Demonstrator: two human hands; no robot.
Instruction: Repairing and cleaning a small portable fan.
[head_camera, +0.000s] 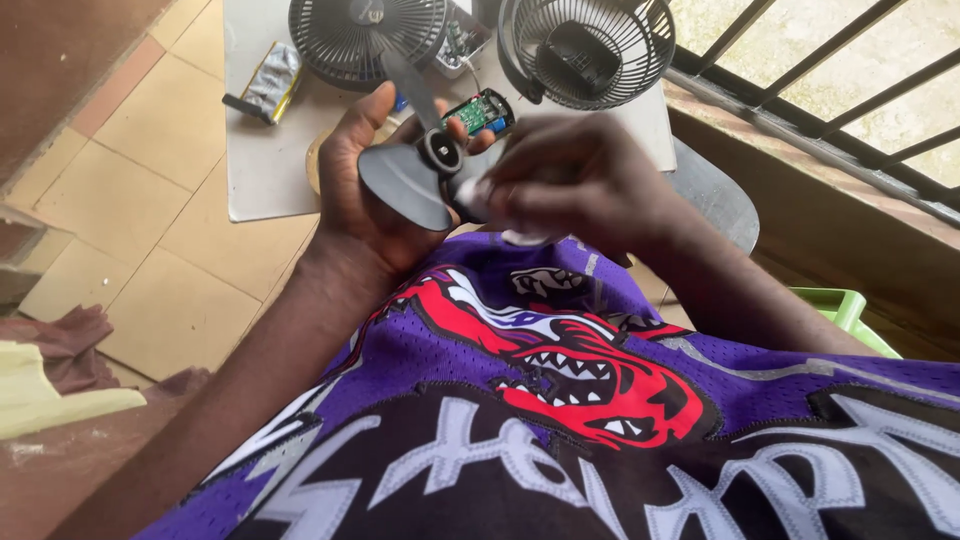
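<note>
My left hand (365, 190) grips a dark grey fan propeller (410, 180) by its hub, one blade pointing up and one broad blade lying toward me. My right hand (570, 180) is blurred and presses a small white cloth or tissue (525, 237) against the propeller's right side. Both hands are held over my lap, above a purple jersey with a red toothed animal print (560, 370).
On a white board (260, 170) on the tiled floor stand two black fan grilles (365, 35) (590, 45), a green circuit board (478, 110) and a wrapped battery pack (268, 85). A green container (850, 310) sits at right, under a metal railing (830, 100).
</note>
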